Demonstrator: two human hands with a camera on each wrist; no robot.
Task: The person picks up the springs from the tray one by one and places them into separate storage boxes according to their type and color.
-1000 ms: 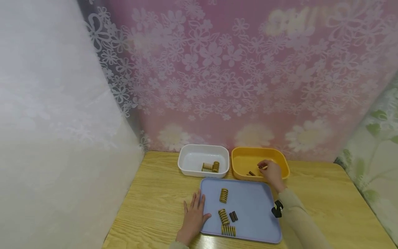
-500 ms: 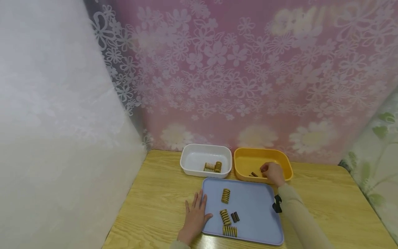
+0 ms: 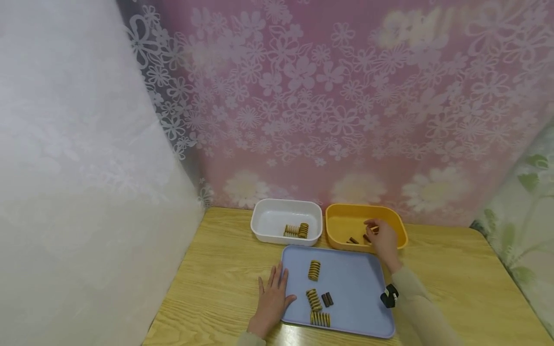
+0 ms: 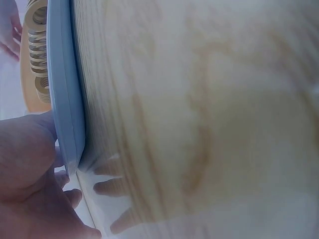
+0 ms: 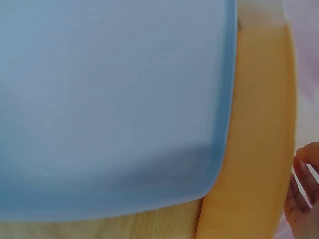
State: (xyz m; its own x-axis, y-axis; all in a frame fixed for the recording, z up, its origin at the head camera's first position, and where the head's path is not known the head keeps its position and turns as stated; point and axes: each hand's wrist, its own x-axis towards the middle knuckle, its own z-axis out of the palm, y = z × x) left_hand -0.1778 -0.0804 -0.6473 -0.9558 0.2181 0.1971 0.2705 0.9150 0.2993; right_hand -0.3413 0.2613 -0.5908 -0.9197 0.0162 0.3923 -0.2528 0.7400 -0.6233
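My left hand (image 3: 271, 302) lies with fingers spread at the left edge of a blue tray (image 3: 352, 288); in the left wrist view the thumb side meets the tray rim (image 4: 67, 74). Three yellow coil springs, one of them upper (image 3: 314, 270), lie on the tray beside two short dark rods (image 3: 327, 299). My right hand (image 3: 384, 244) reaches into a yellow box (image 3: 395, 222), fingers bent. A dark rod (image 3: 367, 238) lies under its fingertips, and a dark patch shows between thumb and fingers; I cannot tell whether they pinch it. More dark rods (image 3: 353, 240) lie nearby.
A white box (image 3: 270, 220) with yellow springs (image 3: 303, 230) stands left of the yellow box, both behind the tray. The wooden table (image 3: 216, 274) meets a pink flowered curtain (image 3: 294, 120) at the back and a pale wall covering (image 3: 108, 192) on the left.
My right hand has shifted slightly right within the yellow box and its wrist has turned. A dark rod now shows below the fingertips. My left hand and the tray's pieces stay put.
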